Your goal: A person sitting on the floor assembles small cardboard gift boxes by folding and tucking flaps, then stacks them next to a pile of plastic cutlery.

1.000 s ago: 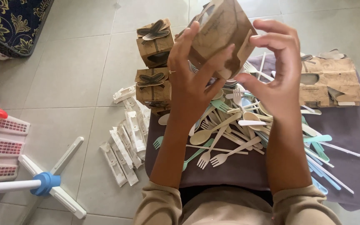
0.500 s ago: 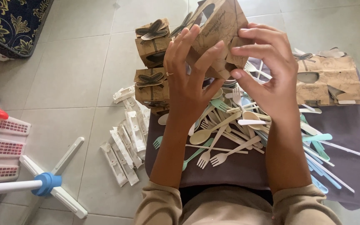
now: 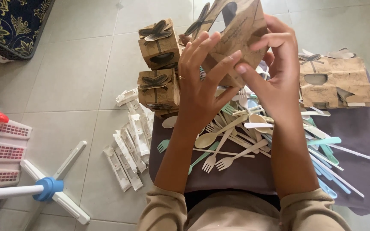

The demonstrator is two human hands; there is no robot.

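Kraft gift box, now tilted closer to the camera than a moment ago, is gripped between left hand and right hand, fingers closed on its sides, above a purple mat strewn with plastic cutlery on the tiled floor.

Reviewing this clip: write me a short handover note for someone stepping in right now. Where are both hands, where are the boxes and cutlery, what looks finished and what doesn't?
Left hand: gripping the near side of a brown cardboard box held up over the lap.
Right hand: on the same box, fingers pressing its flap.
Done: two closed boxes with butterfly-shaped tops, stacked on the tiled floor.
Left: flat unfolded boxes at the far right; loose forks and spoons piled on the dark cloth; white wrapped packets on the floor beside the cloth.
I cannot see whether the held box has cutlery inside.
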